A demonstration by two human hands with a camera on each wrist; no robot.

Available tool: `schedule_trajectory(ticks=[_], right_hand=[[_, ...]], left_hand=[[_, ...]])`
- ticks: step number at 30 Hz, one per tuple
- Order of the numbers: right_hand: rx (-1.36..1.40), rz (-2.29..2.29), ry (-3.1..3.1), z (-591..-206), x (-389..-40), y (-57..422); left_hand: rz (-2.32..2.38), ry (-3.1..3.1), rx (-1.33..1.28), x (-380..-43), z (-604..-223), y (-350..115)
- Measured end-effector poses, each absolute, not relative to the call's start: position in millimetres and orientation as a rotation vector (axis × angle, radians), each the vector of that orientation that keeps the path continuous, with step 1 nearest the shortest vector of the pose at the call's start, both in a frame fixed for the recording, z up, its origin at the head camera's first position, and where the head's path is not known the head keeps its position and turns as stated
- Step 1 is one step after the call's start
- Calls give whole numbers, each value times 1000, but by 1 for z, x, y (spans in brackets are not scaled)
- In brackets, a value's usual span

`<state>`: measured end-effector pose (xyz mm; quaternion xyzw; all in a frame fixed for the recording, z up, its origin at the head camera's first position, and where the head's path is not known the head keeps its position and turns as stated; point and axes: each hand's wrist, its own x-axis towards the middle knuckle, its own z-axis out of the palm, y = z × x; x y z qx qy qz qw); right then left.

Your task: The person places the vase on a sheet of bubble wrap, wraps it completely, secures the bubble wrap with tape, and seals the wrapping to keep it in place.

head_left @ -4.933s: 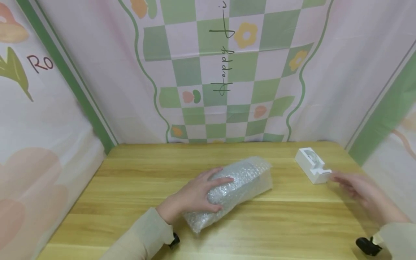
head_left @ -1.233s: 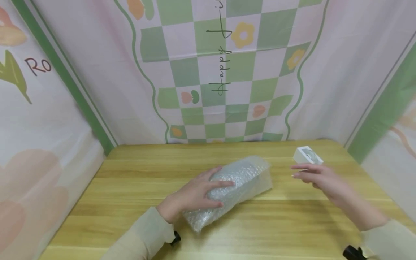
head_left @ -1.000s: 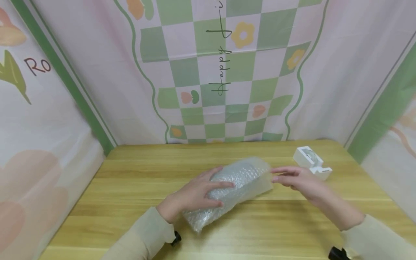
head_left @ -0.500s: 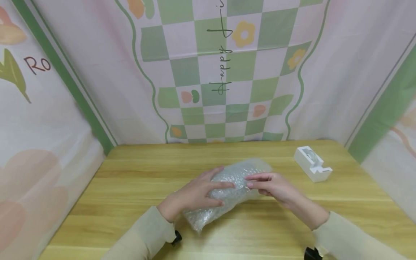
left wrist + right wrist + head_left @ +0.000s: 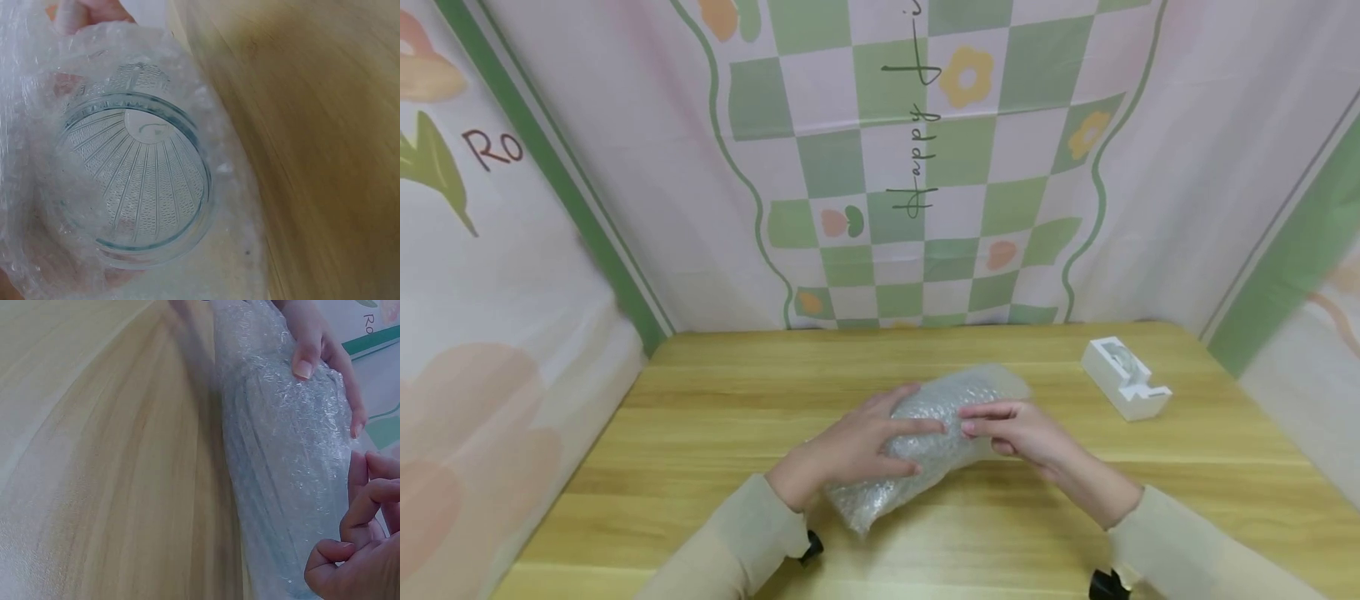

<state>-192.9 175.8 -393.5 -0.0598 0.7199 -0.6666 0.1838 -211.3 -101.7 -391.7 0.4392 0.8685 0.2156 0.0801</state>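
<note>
A ribbed clear glass vessel (image 5: 144,187), its round mouth facing the left wrist camera, lies inside a roll of bubble wrap (image 5: 943,457) on the table. My left hand (image 5: 861,446) grips the roll from above, thumb on the near side and fingers spread over the far side. On the roll's upper face, my right hand (image 5: 1026,429) holds thumb and forefinger together at the wrap. The piece of tape pinched there is barely visible now; a shiny bit showed at those fingertips half a second ago.
A white tape dispenser (image 5: 1123,379) with a clear roll stands at the back right of the wooden table (image 5: 722,417). Printed cloth (image 5: 895,167) hangs behind the table's rear edge and along both sides.
My right hand has come left from the tape dispenser, carrying a small piece of tape, and now touches the wrap. The left hand has stayed on the roll.
</note>
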Motion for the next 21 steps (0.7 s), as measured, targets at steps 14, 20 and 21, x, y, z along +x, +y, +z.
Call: schedule_trajectory(ticks=[14,20,21], right_hand=[[-70,-1917,2249,-402,-186,158],[-62,-1921,2324,-406,-183,154],[-71,-1923,2336,-407,-182,153]], left_hand=[[643,2601,1264,-211,-391,-102],[623,2606,1260,-209,-389,-100],[620,2607,1258,-209,-389,-100]])
